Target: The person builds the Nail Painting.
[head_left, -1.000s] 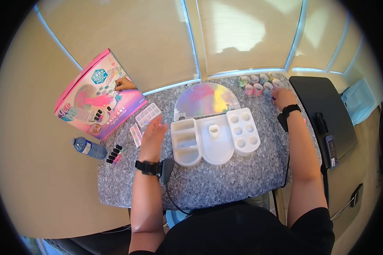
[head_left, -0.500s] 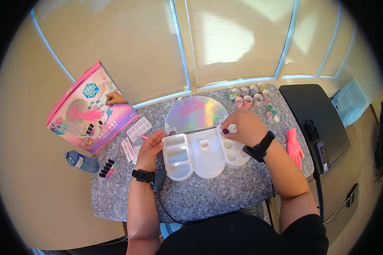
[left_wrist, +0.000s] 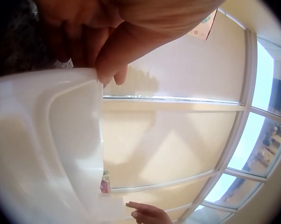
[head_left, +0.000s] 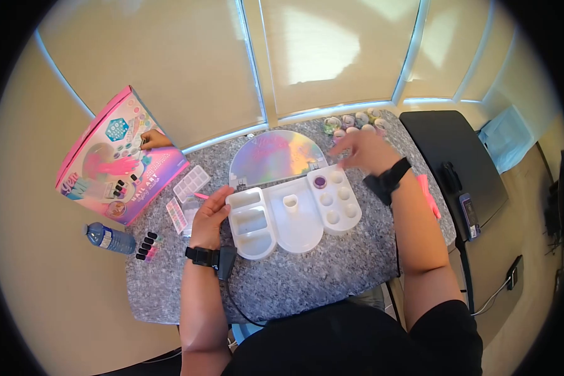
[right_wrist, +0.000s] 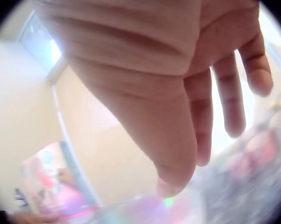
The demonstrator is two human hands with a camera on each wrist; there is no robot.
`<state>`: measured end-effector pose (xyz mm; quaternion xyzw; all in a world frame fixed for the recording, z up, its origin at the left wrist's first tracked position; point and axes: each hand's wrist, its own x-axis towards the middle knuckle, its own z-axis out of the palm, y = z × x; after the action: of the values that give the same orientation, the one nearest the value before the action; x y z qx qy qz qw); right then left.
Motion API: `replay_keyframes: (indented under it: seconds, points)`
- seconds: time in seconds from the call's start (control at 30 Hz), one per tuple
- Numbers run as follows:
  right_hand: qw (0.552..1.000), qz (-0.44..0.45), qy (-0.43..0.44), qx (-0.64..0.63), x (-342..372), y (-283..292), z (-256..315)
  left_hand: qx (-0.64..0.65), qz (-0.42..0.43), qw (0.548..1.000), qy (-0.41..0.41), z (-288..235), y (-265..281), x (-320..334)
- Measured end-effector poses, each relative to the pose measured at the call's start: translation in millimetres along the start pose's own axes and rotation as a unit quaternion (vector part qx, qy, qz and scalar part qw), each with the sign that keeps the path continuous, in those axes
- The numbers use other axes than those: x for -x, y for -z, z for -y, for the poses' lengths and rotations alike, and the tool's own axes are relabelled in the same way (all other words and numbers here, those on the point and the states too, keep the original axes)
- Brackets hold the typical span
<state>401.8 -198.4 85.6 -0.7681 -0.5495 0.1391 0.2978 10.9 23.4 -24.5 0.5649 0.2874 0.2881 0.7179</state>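
Observation:
A white plastic tray (head_left: 297, 237) stands on the table, with three bins at its left, a flat middle section and round wells at its right. My left hand (head_left: 208, 219) holds the tray's left edge; the left wrist view shows the thumb (left_wrist: 113, 60) on the rim by the far corner. One far well contains a small round purple pot (head_left: 320, 182). Above and to the right of that well is my right hand (head_left: 371, 152), empty, its fingers (right_wrist: 229, 100) extended and spread. Behind the tray lies a shiny iridescent half-round panel (head_left: 276, 156).
Several small cups (head_left: 351, 121) cluster at the far right, partly behind the right hand. A pink hand form (head_left: 427, 195) lies near the right edge. Along the left are a nail art box (head_left: 122, 156), a water bottle (head_left: 109, 239), nail polish bottles (head_left: 146, 245) and a clear compartment case (head_left: 192, 182).
My right hand came from the far right with a purple pot, left it in a well, and withdrew rightward. The left hand moved onto the tray's left edge.

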Motion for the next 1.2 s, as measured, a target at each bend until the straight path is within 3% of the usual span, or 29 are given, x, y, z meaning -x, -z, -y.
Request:
replay_keyframes:
  seconds: [0.1,0.17,0.23,0.47,0.53,0.6,0.73,0.8,1.2]
  points:
    - [0.983,-0.033,-0.122,0.136,-13,38,-84,0.002,0.008,1.000,-0.010,2,1,0]
    - [0.939,-0.030,-0.212,0.270,-15,39,-130,-0.005,0.000,1.000,-0.007,5,-1,4]
    - [0.928,-0.110,-0.249,0.254,-5,35,-143,-0.007,-0.010,1.000,-0.010,3,-2,-3]
    - [0.933,-0.112,-0.310,0.142,-8,32,-118,-0.002,0.004,1.000,-0.008,2,-2,1]
    - [0.962,-0.124,-0.177,0.166,-3,25,-93,-0.002,0.001,1.000,-0.007,0,-4,0]
    - [0.993,-0.092,-0.055,0.039,8,14,-52,-0.012,-0.003,1.000,-0.010,2,-3,0]
    - [0.999,-0.001,-0.033,0.013,27,-4,16,0.001,-0.002,1.000,-0.004,0,-4,0]
    - [0.995,-0.013,0.030,0.090,30,-15,20,0.001,-0.011,1.000,-0.001,1,-5,2]
    - [0.986,0.016,0.018,0.164,30,-22,19,-0.004,-0.011,1.000,-0.002,-2,-7,3]
